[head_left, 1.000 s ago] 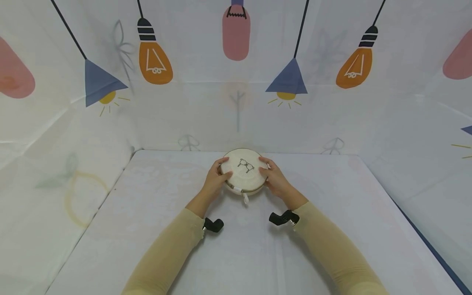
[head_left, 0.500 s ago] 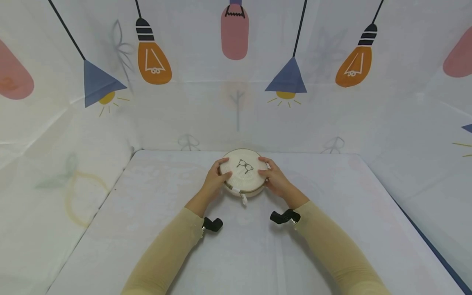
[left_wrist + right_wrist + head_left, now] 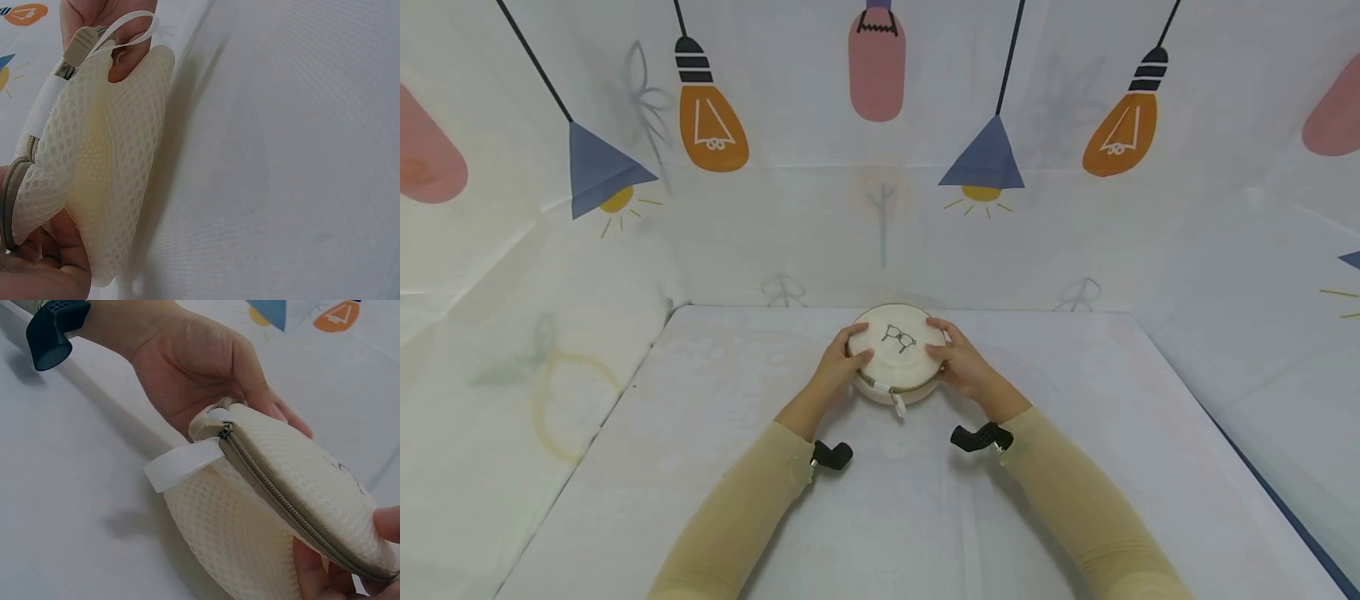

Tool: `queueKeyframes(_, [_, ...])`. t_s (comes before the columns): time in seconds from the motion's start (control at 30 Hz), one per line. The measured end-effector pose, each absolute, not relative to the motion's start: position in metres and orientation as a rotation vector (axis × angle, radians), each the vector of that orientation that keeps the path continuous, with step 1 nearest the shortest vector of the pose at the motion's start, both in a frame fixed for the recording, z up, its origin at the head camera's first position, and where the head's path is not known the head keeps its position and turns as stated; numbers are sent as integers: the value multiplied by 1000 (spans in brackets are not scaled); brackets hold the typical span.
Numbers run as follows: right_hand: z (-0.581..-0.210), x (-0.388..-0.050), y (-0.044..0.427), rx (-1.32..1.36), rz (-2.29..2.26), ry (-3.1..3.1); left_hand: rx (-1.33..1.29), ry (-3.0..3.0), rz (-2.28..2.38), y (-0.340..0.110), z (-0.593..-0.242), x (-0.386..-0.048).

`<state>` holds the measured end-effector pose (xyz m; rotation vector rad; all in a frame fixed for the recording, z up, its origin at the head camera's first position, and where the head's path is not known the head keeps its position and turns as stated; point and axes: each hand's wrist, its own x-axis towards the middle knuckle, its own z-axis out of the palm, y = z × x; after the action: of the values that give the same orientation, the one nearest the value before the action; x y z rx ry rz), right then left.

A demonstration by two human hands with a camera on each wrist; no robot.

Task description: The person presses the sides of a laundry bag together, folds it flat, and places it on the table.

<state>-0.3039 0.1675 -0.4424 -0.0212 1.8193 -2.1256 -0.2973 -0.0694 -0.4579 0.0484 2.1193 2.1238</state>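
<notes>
A round cream mesh laundry bag (image 3: 895, 354) is held between both hands near the back edge of the table. Dark glasses-like line art marks its top. Around the side runs a zipper (image 3: 275, 494), with a white loop tag (image 3: 184, 464) hanging by its pull. My left hand (image 3: 833, 367) grips the left rim, thumb on top and fingertips at the edge. On the opposite rim, my right hand (image 3: 964, 367) holds in the same way, some of its fingers (image 3: 309, 565) tucked underneath. The soft lower mesh (image 3: 134, 125) bulges below the zipper.
The white table (image 3: 895, 517) extends in front of the bag. Behind it stands a white cloth wall (image 3: 820, 225) printed with lamps and bulbs. Black wrist-worn devices (image 3: 832, 456) sit under the sleeves' cuffs.
Both hands keep their grip on the laundry bag with barely any movement. Slightly more of the bag's lower mesh shows below its front rim.
</notes>
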Motion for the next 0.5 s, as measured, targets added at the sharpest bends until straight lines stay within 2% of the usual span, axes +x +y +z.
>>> queueKeyframes(0.5, [-442, -316, 166, 22, -2162, 1755, 109, 2176, 2095, -71, -455, -299])
